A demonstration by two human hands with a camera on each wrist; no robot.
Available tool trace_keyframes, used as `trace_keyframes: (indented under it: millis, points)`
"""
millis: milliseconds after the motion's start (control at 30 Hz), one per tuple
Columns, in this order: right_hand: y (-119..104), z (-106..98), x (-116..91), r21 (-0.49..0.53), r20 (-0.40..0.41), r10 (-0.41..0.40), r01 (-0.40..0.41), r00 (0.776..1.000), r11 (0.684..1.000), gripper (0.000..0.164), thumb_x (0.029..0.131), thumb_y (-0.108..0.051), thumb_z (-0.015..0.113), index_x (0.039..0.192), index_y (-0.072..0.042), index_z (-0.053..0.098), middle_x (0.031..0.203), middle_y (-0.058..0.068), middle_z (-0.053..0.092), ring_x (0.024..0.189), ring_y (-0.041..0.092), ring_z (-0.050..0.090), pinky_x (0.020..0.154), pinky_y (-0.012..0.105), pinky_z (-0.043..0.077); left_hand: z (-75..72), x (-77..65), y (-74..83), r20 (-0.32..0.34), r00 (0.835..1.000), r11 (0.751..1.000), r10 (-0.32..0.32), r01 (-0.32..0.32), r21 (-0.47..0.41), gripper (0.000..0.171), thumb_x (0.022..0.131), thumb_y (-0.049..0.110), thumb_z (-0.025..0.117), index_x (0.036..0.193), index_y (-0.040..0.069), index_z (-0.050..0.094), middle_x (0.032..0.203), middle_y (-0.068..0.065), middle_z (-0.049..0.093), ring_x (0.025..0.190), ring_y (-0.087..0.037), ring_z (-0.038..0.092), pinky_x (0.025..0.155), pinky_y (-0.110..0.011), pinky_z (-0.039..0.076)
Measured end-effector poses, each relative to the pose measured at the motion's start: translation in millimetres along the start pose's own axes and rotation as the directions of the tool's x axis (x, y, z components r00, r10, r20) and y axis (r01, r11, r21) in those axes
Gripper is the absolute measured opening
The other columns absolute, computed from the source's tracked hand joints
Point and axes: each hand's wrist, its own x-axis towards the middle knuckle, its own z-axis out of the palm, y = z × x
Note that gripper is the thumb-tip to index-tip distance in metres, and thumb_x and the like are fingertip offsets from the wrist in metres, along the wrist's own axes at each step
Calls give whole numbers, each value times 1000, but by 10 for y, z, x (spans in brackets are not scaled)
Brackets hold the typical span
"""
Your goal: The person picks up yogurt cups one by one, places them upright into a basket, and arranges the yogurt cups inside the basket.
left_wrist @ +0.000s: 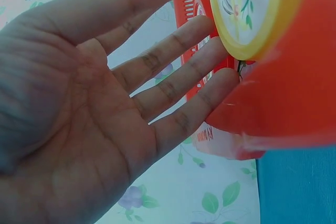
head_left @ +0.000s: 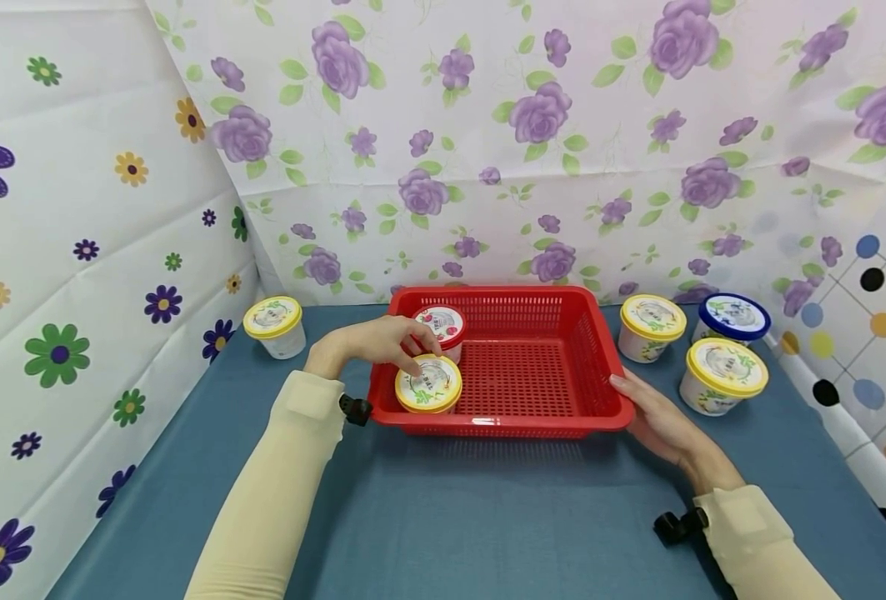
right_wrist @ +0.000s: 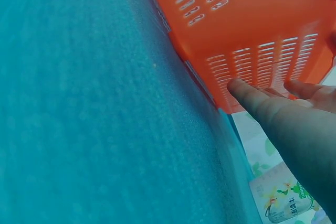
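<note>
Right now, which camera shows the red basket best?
The head view: it shows the basket from above, inside too. The left wrist view catches only part, close up; the right wrist view, only some slotted outside.

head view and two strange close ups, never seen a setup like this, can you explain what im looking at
There is no robot, just a person's left hand and right hand, both bare. The wide picture comes from a camera on the head, the close-ups from one on each wrist.

On the blue surface stands a red basket with a red-lidded tub and a yellow-lidded tub inside. Outside, another yellow-lidded tub stands left; two more and a blue-lidded tub stand right.

Nothing looks firmly held: the left hand is loose at the basket's yellow-lidded tub; the right touches the basket's right end.
</note>
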Motion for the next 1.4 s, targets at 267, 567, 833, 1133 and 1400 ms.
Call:
trace_keyframes:
  millis: [267, 567, 833, 1133, 1400]
  points:
    - [-3, -4, 2, -6, 1, 1, -1, 1000, 1000, 58, 116, -31, 30, 169, -20, 10, 160, 20, 28, 131, 17, 52, 103, 33, 53, -5, 5, -8, 3, 1000, 1000, -6, 6, -17, 40, 89, 9, 82, 126, 8, 71, 126, -9, 68, 117, -29, 62, 93, -37, 59]
    - [-17, -13, -3, 4, 11, -6, 6, 1000, 1000, 57, 116, -30, 29, 168, -18, 10, 160, 21, 30, 131, 18, 52, 103, 34, 53, -23, 9, 3, 6, 1000, 1000, -6, 6, -15, 40, 89, 9, 83, 127, 9, 71, 127, -9, 67, 118, -29, 61, 93, -37, 59]
    - [-7, -13, -5, -1, 8, -3, 3, 1000, 1000, 57, 116, -30, 29, 168, -18, 10, 160, 20, 30, 131, 18, 52, 103, 33, 53, -23, 2, 17, 12, 1000, 1000, -6, 6, -17, 41, 88, 9, 83, 127, 8, 70, 127, -9, 67, 118, -29, 61, 94, -37, 59]
    - [-5, -5, 2, -4, 2, 4, -4, 1000, 1000, 58, 116, -31, 30, 169, -19, 9, 161, 21, 28, 133, 18, 51, 104, 33, 52, -13, -9, 20, 1, 1000, 1000, -14, 14, -14, 41, 88, 9, 83, 127, 8, 70, 127, -9, 67, 118, -29, 61, 94, -37, 59]
    - [8, -6, -1, -11, 1, -5, 5, 1000, 1000, 58, 115, -31, 31, 168, -19, 10, 160, 20, 29, 132, 18, 53, 103, 34, 53, -10, -15, 16, -32, 999, 1000, 2, -2, 9, 39, 90, 10, 81, 127, 10, 70, 130, -10, 66, 121, -30, 60, 95, -39, 58]
